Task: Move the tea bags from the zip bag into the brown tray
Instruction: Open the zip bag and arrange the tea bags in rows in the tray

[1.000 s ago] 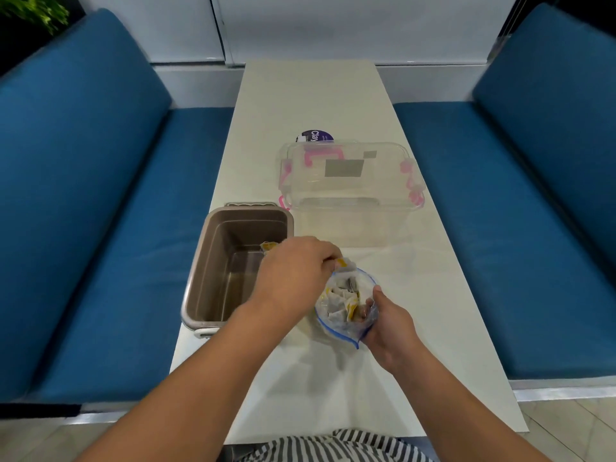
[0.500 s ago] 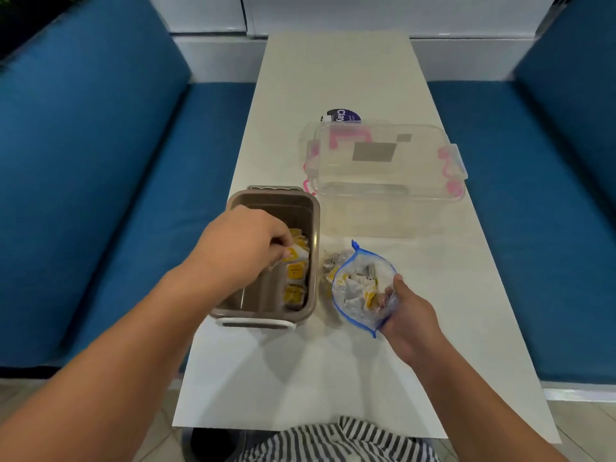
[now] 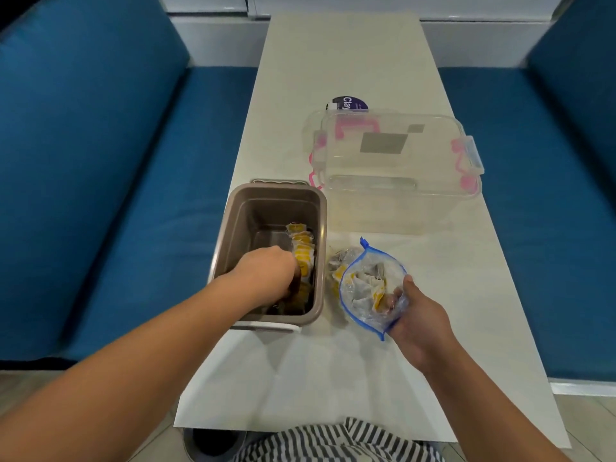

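The brown tray (image 3: 240, 228) stands near the table's left edge, with a row of yellow-and-white tea bags (image 3: 301, 250) lined along its right inner wall. My left hand (image 3: 266, 273) is down inside the tray with curled fingers against that row; its fingertips are hidden, so what they hold is unclear. The clear zip bag (image 3: 366, 288) with a blue rim lies open just right of the tray, with several tea bags inside. My right hand (image 3: 416, 315) grips the bag's near right edge.
A clear plastic storage box (image 3: 396, 171) with pink latches sits behind the zip bag. A round purple-labelled lid (image 3: 348, 104) lies beyond it. Blue benches flank the white table (image 3: 333, 378) on both sides.
My left hand came out of the zip bag with tea bags, crossed left and went down into the tray. My right hand kept holding the bag.
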Demonstrator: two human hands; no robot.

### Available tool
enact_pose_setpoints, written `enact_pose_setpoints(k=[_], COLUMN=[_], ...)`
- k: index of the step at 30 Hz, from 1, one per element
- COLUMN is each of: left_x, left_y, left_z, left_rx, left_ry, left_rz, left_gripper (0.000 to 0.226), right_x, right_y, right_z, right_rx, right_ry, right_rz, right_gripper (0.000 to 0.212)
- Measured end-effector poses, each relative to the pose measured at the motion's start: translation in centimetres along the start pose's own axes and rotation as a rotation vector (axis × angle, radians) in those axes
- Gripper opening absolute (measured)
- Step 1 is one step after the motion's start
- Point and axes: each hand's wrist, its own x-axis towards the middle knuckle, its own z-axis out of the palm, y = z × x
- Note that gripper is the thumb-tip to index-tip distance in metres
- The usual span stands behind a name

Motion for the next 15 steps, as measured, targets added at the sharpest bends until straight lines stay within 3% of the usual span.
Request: enact_pose_setpoints(k=[8,15], left_x=[1.2,0.5], left_y=[0.0,-0.4], left_z=[0.6,-0.3], left_rx=[0.0,-0.061], left_ry=[0.03,0.032], left_rz=[-0.003,0.009], left_gripper=[0.019,0.017], right_x=[-0.2,-0.5], right_y=[-0.1,-0.2], right_z=[0.4,0.4], right_rx=[-0.012,-0.045], right_ry=[0.041,-0.056], right_rz=[0.028,0.025], right_gripper=[0.026,0.032])
